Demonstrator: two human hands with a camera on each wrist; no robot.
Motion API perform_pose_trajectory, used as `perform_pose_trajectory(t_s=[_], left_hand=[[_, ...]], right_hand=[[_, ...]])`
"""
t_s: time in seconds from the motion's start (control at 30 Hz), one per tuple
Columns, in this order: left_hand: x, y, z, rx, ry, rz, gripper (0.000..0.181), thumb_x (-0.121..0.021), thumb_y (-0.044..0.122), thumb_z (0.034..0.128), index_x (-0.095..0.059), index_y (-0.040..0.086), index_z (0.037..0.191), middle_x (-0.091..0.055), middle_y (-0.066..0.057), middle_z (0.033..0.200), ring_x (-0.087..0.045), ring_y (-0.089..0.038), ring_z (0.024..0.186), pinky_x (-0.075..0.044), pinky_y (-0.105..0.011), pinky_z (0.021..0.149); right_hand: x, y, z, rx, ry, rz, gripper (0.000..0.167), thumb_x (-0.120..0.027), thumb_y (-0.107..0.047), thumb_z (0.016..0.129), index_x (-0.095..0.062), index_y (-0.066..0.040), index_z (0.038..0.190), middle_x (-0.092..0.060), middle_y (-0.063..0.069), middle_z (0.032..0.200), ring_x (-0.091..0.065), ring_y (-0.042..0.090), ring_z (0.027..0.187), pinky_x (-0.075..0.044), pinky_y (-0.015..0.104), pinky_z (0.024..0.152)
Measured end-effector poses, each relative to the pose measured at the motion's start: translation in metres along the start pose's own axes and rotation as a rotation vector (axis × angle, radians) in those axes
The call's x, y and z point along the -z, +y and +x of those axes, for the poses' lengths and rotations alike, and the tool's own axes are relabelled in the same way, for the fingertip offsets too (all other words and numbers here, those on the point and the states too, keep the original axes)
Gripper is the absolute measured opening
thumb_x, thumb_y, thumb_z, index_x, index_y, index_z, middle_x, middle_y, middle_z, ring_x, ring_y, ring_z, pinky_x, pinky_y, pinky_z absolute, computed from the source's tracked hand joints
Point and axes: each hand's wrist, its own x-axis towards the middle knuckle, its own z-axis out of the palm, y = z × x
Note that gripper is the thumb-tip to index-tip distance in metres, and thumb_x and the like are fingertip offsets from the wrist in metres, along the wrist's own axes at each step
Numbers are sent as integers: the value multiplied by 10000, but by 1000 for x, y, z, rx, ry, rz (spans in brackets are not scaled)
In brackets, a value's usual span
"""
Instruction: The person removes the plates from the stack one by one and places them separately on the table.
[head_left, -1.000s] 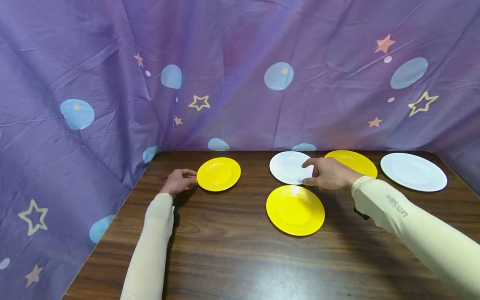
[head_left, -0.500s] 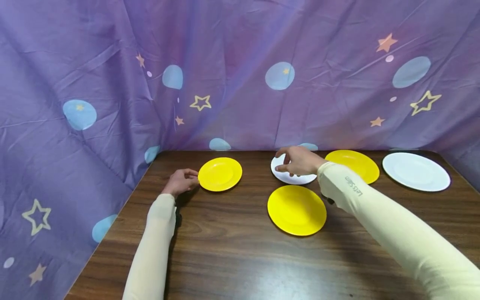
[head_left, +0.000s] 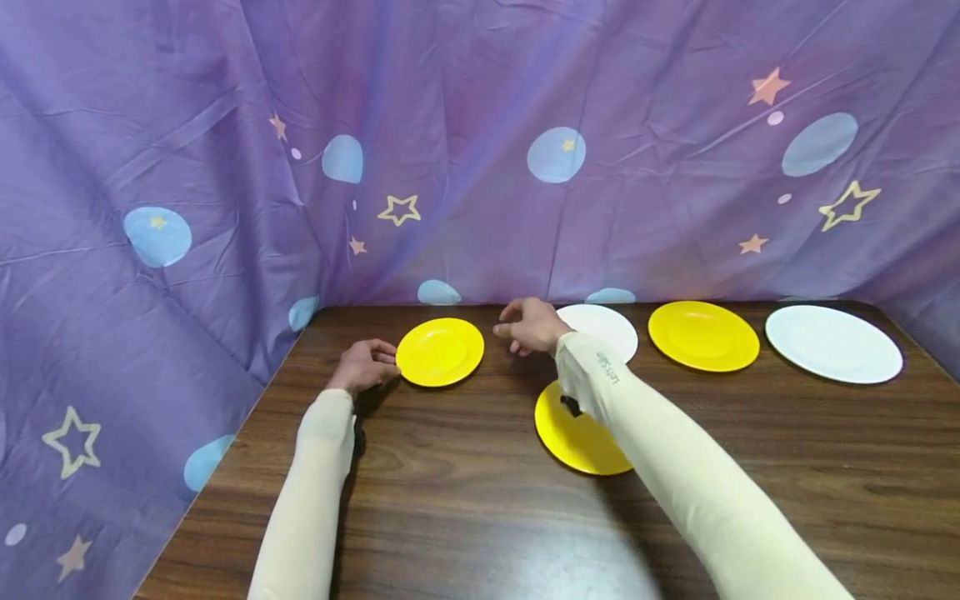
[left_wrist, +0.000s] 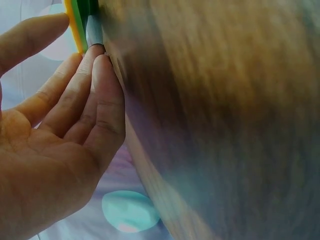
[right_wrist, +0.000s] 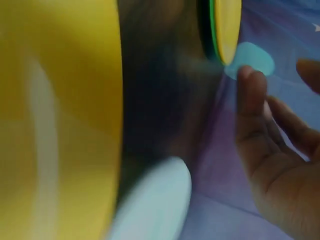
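Left hand [head_left: 363, 367] touches the rim of the left yellow plate [head_left: 440, 352], near the table's [head_left: 450, 525] far left corner! Right hand [head_left: 528, 325] hangs by the far edge, beside the middle white plate [head_left: 606, 327]; its sleeve [head_left: 675, 475] crosses the front yellow plate [head_left: 573, 437]. Far right corner: another yellow plate [head_left: 703, 336], then the right white plate [head_left: 834, 343].

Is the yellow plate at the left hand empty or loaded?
Empty: in the head view, the yellow plate shows a plain, uncovered face, and the left hand is at its edge.
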Motion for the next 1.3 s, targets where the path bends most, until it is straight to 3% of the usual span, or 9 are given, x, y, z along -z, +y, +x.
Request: perform_pose_trajectory(t_s=[0.17,0.27,0.37,0.5,0.73,0.87,1.0,1.17,1.3], left_hand=[[-1,-2,2,4,4,-2,407,-733,80,878,-616,-32,1252,-665,-246,1209,-635,-206,901,-497,-190,643],[-1,-2,2,7,6,5,412,-732,99,882,-615,-22,1258,-663,-240,1216,-625,-198,904,-495,-187,649],[1,0,1,-2,9,16,415,-729,112,882,-613,-23,1256,-660,-245,1218,-622,-202,905,-491,-183,650],[1,1,0,-4,13,23,412,-726,96,873,-608,-34,1245,-657,-252,1204,-610,-200,876,-478,-175,631],[0,2,-1,-7,8,22,421,-721,79,869,-611,-34,1259,-656,-249,1199,-613,-215,902,-483,-182,639],[-1,0,0,-8,4,35,414,-715,73,872,-627,-27,1264,-663,-246,1201,-613,-203,893,-480,-176,643],[-3,-2,0,-12,1,44,407,-715,75,878,-638,-28,1264,-670,-248,1212,-626,-194,888,-482,-170,647],[-3,-1,-1,-13,-8,27,410,-702,50,875,-631,-53,1266,-661,-267,1222,-637,-223,921,-485,-173,645],[-2,0,-1,-11,-8,25,415,-701,48,873,-631,-56,1268,-657,-270,1227,-640,-239,940,-486,-172,643]], right_hand=[[-23,-1,12,-57,216,114,260,-676,-168,915,-669,-20,1129,-748,251,1013,-748,331,770,-623,399,707],[-32,-2,15,-90,272,58,291,-687,-206,905,-679,-52,1152,-754,187,993,-730,300,803,-594,363,763],[-41,-1,15,-117,247,-15,369,-685,-251,902,-659,-79,1227,-748,148,1032,-698,263,918,-543,349,856],[-55,0,16,-131,151,-45,462,-688,-255,901,-607,-81,1322,-741,140,1120,-676,261,1016,-522,354,950],[-65,0,16,-119,108,6,375,-709,-146,877,-649,-43,1232,-696,153,1171,-660,181,828,-539,251,783],[-66,-1,13,-103,98,-25,368,-728,-108,826,-678,-56,1187,-691,145,1143,-623,188,867,-496,224,761],[-69,-1,11,-92,108,-72,379,-756,-76,774,-695,-69,1148,-725,130,1055,-648,209,861,-490,222,722],[-73,1,14,-74,118,-150,326,-777,-65,780,-692,-55,1094,-741,69,749,-658,115,578,-485,170,558],[-74,1,15,-52,147,-206,326,-796,-79,780,-710,-44,1092,-726,43,645,-662,110,505,-520,182,567]])
